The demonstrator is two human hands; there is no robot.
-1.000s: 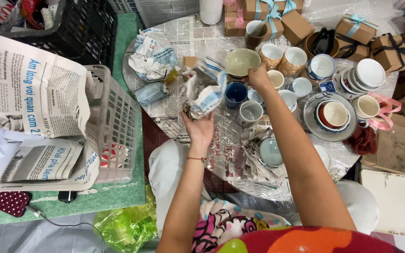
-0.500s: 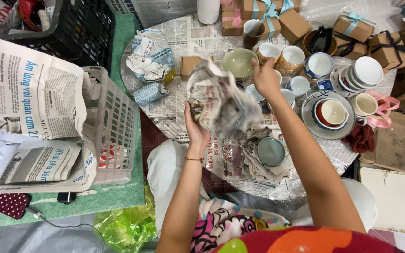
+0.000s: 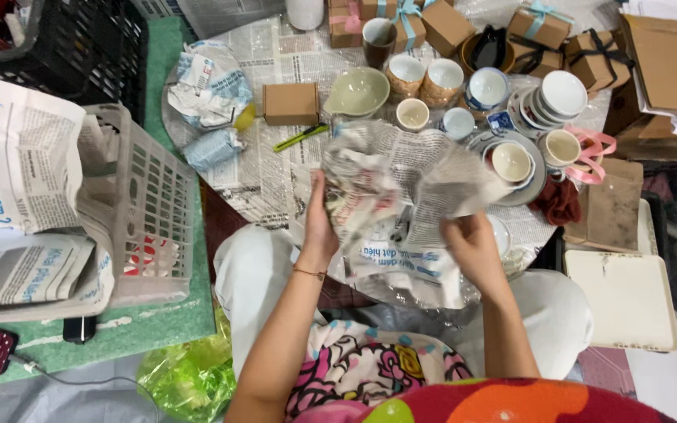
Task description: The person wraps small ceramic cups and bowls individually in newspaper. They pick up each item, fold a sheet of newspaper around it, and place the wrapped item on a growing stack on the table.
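Both hands grip one crumpled newspaper sheet (image 3: 409,184) held above the table: left hand (image 3: 319,223) clasps its near-left edge, right hand (image 3: 472,243) pinches its near-right edge (long axis running hand to hand). Ceramic cups (image 3: 425,78) stand beyond.

My corner of the floor — crowded, evenly lit

A round low table spread with newspaper (image 3: 268,168) sits before me; a green mat (image 3: 139,329) lies at my left under a white slatted plastic basket (image 3: 146,207) — black plastic crates (image 3: 80,47) stand behind it.
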